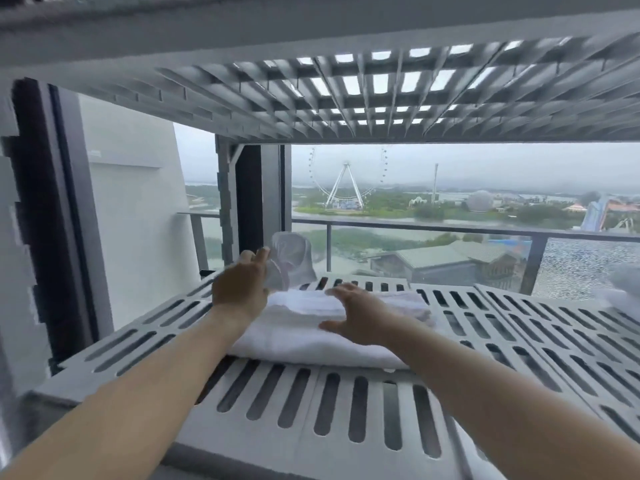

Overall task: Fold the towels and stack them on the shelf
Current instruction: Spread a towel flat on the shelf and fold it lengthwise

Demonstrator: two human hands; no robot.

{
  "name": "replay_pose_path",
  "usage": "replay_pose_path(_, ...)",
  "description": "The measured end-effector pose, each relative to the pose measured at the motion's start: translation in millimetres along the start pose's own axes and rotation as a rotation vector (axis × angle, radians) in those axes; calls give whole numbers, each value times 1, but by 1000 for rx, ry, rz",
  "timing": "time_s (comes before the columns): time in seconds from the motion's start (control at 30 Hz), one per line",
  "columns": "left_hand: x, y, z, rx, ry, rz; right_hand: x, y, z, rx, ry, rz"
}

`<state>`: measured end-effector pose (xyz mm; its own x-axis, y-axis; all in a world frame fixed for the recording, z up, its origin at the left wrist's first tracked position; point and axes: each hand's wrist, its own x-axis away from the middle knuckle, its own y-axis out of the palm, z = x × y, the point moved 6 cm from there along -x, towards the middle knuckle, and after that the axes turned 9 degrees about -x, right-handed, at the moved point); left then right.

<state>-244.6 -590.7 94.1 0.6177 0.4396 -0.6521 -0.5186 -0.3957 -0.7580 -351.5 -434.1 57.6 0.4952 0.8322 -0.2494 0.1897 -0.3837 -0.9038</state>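
Note:
A folded white towel (298, 336) lies flat on the grey slotted shelf (346, 407), a little left of the middle. My left hand (240, 287) hovers at the towel's far left corner, fingers spread and holding nothing. My right hand (356, 315) is over the towel's right half with the palm down and fingers apart, touching or just above the cloth. Both forearms reach in from the bottom corners of the view.
Another grey slotted shelf (363, 95) hangs close overhead. A clear plastic item (294, 261) stands at the back of the shelf behind the towel. A window with a balcony railing (433, 230) lies beyond. A dark frame post (45, 216) bounds the left side.

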Motion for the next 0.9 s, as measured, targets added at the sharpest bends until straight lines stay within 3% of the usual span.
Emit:
replay_pose_path(0.3,-2,30,-68,-13,-29,-147,-26,69,9,165,150,-171)
replay_pose_path(0.57,-4,44,-43,99,65,-157,-13,53,30,224,302,-119)
replay_pose_path(0.8,2,35,-10,177,119,-116,-8,32,31,310,262,-87)
replay_pose_path(0.9,7,34,9,314,49,-115,0,6,45,340,260,-54)
